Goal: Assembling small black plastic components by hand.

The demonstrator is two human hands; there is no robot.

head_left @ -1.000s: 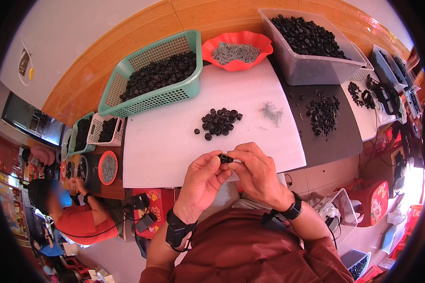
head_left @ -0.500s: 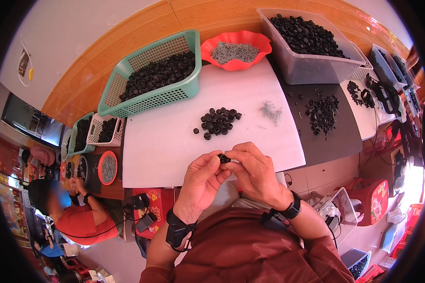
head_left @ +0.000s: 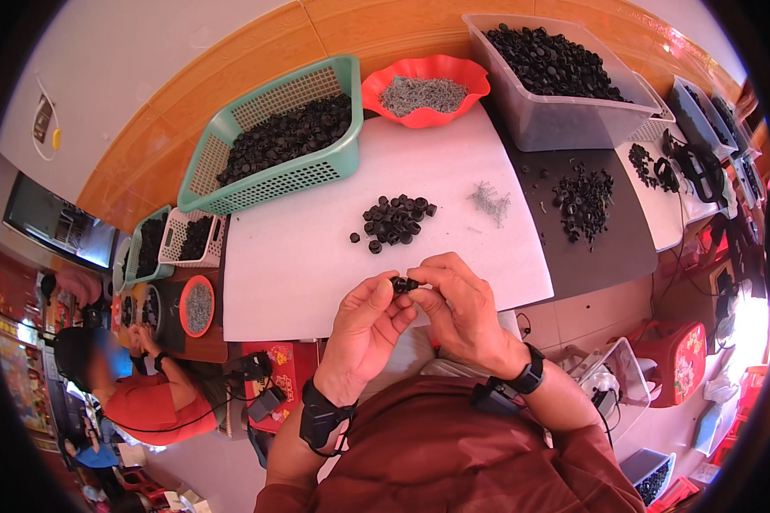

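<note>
Just beyond my body, over the near edge of the white sheet (head_left: pixel 291 282), both hands meet at a small black plastic part (head_left: pixel 400 285). My left hand (head_left: pixel 361 332) pinches its left end between thumb and index finger. From the other side, the thumb and fingertips of my right hand (head_left: pixel 464 315) close on its right end. Fingers cover some of the part, so its full shape is hidden. Past my fingertips lies a pile of black round caps (head_left: pixel 398 220), with one cap apart at its left. A small heap of silvery screws or pins (head_left: pixel 490 203) sits to the right.
Along the back stand a green basket (head_left: pixel 274 184) of black parts, a red scalloped bowl (head_left: pixel 425 120) of metal pins and a clear bin (head_left: pixel 565 128) of black parts. More black pieces (head_left: pixel 583 205) lie on the dark mat. A person in red (head_left: pixel 158 402) works at the left.
More of the black part now shows between my fingertips, and my right fingers have shifted slightly. The piles and containers stay as they were.
</note>
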